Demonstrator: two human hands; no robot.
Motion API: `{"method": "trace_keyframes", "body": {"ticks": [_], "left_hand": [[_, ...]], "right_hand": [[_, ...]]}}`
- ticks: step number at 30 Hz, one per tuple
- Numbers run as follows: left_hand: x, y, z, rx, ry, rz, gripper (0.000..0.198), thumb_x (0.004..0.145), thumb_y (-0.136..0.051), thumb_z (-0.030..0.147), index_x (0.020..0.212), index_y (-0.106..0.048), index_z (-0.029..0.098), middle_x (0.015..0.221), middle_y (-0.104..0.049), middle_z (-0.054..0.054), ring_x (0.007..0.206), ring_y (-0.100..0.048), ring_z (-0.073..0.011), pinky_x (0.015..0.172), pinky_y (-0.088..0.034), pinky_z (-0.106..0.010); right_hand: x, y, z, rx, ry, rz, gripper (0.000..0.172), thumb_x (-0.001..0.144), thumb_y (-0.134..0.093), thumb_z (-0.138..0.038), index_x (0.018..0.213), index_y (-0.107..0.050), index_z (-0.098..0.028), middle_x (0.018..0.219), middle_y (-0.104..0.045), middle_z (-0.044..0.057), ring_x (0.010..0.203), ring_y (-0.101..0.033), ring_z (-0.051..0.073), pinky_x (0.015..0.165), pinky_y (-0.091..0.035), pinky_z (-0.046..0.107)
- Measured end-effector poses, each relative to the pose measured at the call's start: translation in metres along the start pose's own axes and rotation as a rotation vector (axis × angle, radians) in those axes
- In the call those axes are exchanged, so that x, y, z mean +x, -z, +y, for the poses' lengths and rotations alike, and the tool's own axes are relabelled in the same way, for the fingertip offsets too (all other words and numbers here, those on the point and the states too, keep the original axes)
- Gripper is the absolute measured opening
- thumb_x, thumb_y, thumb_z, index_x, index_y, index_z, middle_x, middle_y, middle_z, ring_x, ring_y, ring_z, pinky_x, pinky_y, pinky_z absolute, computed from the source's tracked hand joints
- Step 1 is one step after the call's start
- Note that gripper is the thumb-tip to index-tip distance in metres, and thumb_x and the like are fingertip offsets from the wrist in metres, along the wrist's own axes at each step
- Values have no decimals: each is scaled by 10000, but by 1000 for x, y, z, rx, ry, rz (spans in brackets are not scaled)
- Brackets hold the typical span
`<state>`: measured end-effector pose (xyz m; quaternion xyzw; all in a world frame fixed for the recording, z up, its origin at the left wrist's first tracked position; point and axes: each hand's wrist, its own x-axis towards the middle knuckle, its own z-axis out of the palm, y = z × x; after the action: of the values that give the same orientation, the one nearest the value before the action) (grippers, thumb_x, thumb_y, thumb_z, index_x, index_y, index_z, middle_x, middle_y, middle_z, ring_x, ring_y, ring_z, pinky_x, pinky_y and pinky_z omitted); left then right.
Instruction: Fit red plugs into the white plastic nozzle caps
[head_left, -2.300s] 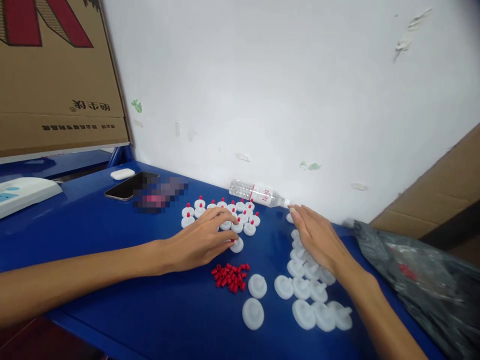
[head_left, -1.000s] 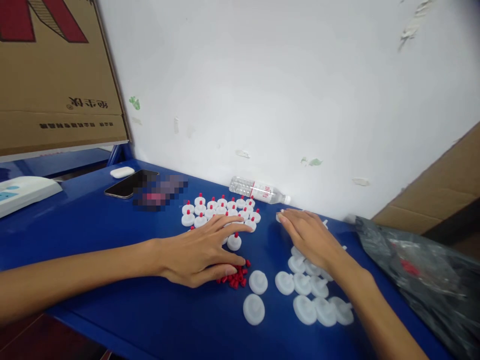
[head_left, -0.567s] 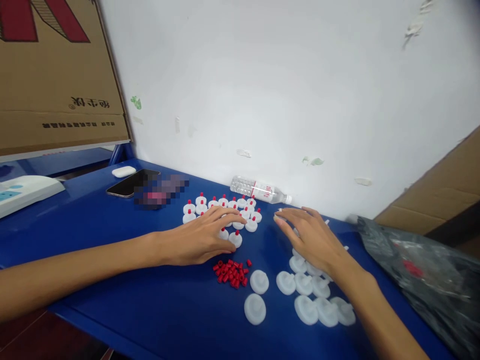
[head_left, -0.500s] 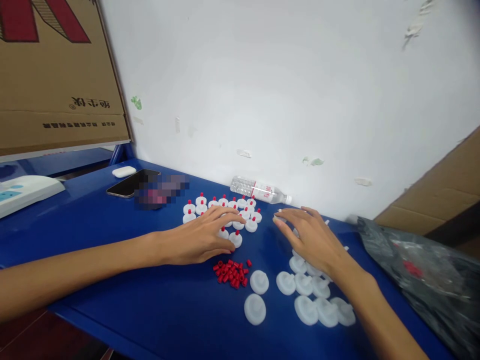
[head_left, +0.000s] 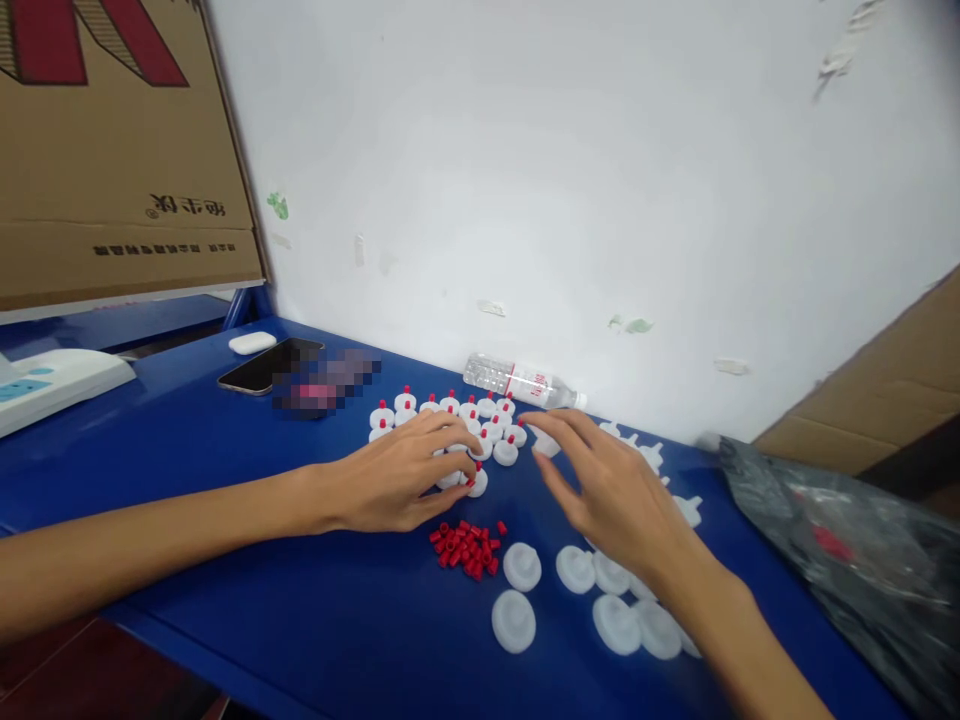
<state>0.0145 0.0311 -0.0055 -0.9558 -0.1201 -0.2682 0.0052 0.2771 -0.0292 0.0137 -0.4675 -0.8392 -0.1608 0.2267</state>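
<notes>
My left hand [head_left: 416, 470] reaches in from the left with curled fingers. A small red cap [head_left: 471, 483] shows between its thumb and fingertips, beside a red-capped white disc [head_left: 478, 487]. My right hand [head_left: 611, 485] pinches a white plastic disc with a stem [head_left: 545, 442], raised off the table and partly hidden by the fingers. Other white discs topped with red caps [head_left: 505, 452] stand in a group around and behind my left hand. Loose red caps [head_left: 465, 548] lie in a pile in front of it. Uncapped white discs [head_left: 616, 625] lie beneath and beyond my right forearm.
A clear plastic bottle [head_left: 517, 382] lies against the wall. On the blue table [head_left: 337, 620] at left are a phone [head_left: 271, 366], a white case [head_left: 252, 343] and a white power strip [head_left: 67, 385]. A dark plastic bag [head_left: 832, 550] lies at right. A cardboard box [head_left: 127, 150] stands at upper left.
My right hand has moved left, bringing a white disc out from the uncapped group towards my left hand. My left fingers have curled in, and the red cap now shows at their tips.
</notes>
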Motion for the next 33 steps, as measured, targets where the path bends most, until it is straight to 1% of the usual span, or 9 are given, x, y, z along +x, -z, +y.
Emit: {"method": "trace_keyframes", "body": {"ticks": [3,5,7,12,17,23,28,31,33], "left_hand": [[-3,-2,-2,-14,49,63,110,994,-567,199,1056,-648,157,962,-688,-82,933,-618,-210,848,-500,-349],[-4,-4,-4,13,43,116,120,997,-563,180,1066,-655,147,906,-691,-70,867,-632,-196,802,-496,-334],[-5,-5,-6,33,10,160,130,999,-560,151,1085,-657,143,902,-706,-64,838,-641,-184,779,-490,-324],[-4,-6,-9,66,-32,209,169,1000,-565,129,1141,-655,153,965,-736,-66,873,-652,-187,786,-496,-324],[-3,-5,-10,52,-55,276,212,1001,-562,129,1196,-642,154,938,-732,-70,848,-649,-182,768,-520,-321],[-2,-2,-13,-13,-79,292,230,1016,-520,99,1202,-641,155,999,-724,-89,886,-644,-185,773,-524,-323],[-2,-3,-14,-68,-85,292,244,1001,-550,90,1218,-644,148,998,-717,-98,892,-641,-184,773,-527,-316],[-3,-5,-15,-118,-104,304,254,991,-569,80,1219,-648,156,1000,-709,-96,900,-642,-180,777,-521,-311],[-4,-5,-16,-120,-80,297,277,991,-578,92,1253,-635,164,1017,-706,-94,906,-639,-183,789,-510,-324]], "right_hand": [[0,-2,-9,45,35,12,493,978,-502,-148,1451,-416,-258,1335,-584,83,1010,-675,234,797,-607,390],[0,-4,-15,69,67,6,523,968,-500,-111,1459,-404,-263,1294,-603,76,1024,-670,230,807,-610,384],[0,-5,-19,78,95,1,544,964,-499,-90,1468,-397,-269,1253,-627,65,1032,-666,230,850,-603,402],[1,-9,-27,68,151,13,533,976,-506,-108,1474,-393,-259,1225,-655,71,1009,-665,244,842,-597,419],[1,-10,-28,107,151,16,520,989,-491,-114,1478,-392,-259,1227,-659,71,1036,-664,234,863,-589,408],[1,-8,-31,274,120,83,500,972,-546,-104,1430,-444,-275,1241,-651,40,1101,-640,186,947,-560,363],[2,-9,-32,286,136,127,477,986,-540,-103,1422,-449,-272,1279,-656,36,1166,-623,170,1001,-537,353],[2,-9,-33,355,118,145,478,986,-561,-123,1424,-442,-273,1274,-672,21,1163,-637,153,1000,-542,320],[2,-10,-34,399,94,171,474,981,-587,-141,1415,-452,-277,1260,-686,8,1123,-660,140,978,-553,290]]}}
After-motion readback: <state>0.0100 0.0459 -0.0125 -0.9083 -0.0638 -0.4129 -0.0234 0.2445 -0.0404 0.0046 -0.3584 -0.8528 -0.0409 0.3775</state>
